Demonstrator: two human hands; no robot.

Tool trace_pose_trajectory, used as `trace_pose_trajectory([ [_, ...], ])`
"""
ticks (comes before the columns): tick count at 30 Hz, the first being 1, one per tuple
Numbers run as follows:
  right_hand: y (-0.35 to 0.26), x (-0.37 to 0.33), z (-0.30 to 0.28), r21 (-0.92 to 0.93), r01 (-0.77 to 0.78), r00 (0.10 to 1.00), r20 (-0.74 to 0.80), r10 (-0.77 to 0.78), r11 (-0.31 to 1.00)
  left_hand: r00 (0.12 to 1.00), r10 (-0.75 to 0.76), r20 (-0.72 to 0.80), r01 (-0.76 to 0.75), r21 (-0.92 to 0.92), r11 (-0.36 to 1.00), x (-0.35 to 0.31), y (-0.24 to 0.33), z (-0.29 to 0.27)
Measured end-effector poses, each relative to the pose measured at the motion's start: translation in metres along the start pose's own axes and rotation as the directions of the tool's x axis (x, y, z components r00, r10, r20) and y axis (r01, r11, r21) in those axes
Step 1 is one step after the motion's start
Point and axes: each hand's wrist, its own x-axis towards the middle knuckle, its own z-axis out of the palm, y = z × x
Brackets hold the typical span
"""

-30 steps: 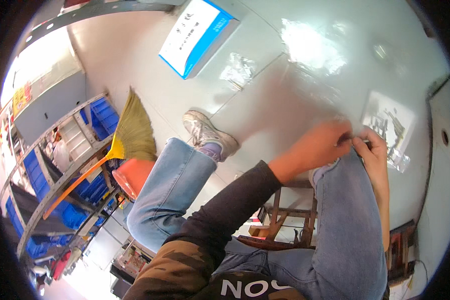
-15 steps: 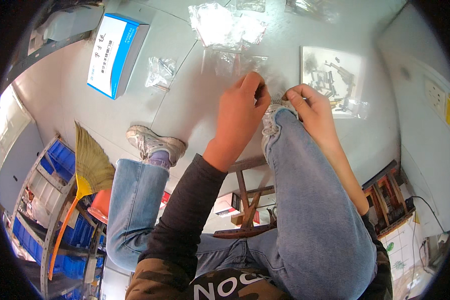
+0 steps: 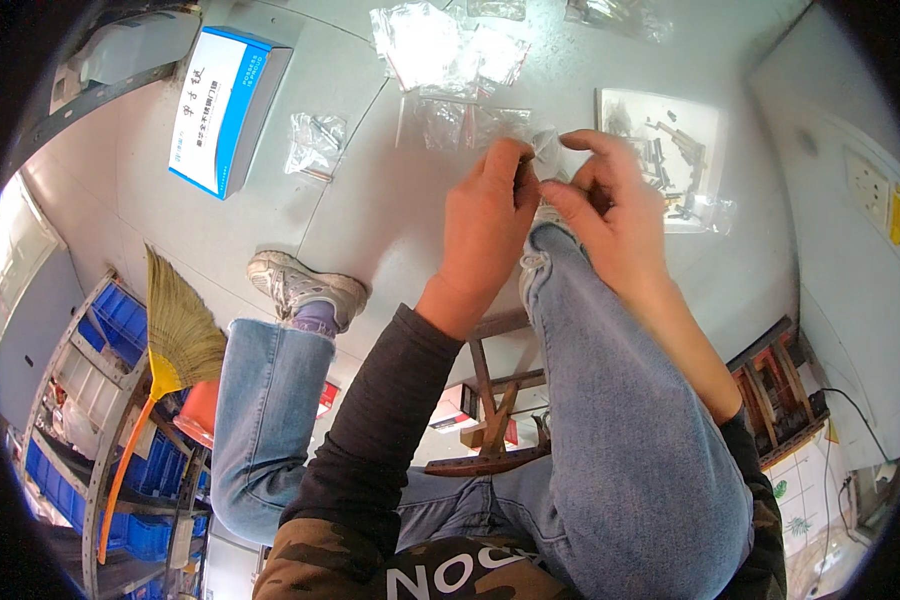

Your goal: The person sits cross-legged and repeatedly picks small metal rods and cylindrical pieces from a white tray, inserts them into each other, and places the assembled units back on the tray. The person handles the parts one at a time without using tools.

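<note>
Fingers of the left hand [image 3: 483, 215] are pinched, contents hidden; those of the right hand [image 3: 618, 215] are parted. Between them, a clear bag [image 3: 546, 147], judged light, limp, slippery, is best held by its edge.

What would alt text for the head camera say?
A person's left hand and right hand are close together, anything held unclear. On the floor lie clear plastic bags, small parts on a white square, and a blue-and-white box.
</note>
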Motion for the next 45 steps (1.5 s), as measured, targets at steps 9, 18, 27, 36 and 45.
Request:
trace_pose_trajectory([
  [9,0.024,0.022,-0.018,0.12,-0.055,0.971,0.236,0.025,0.991,0.987,0.026,0.157,0.003,-0.178,0.984,0.003,-0.002,-0.012],
  [18,0.012,0.015,-0.018,0.111,0.002,0.985,0.173,-0.022,0.994,0.972,0.135,0.194,-0.107,-0.145,0.984,0.015,0.006,-0.031],
  [27,0.016,0.005,-0.013,0.18,-0.046,0.992,0.12,0.025,0.983,0.965,0.103,0.242,-0.069,-0.142,0.987,0.014,0.005,-0.024],
  [36,0.061,0.057,-0.035,0.183,0.026,0.991,-0.134,-0.001,0.983,0.987,-0.141,0.076,0.148,-0.094,0.984,0.016,-0.005,-0.029],
  [45,0.157,0.126,-0.097,0.41,-0.114,0.826,-0.467,0.315,0.905,0.985,-0.144,0.093,0.157,-0.156,0.975,0.008,-0.004,-0.021],
])
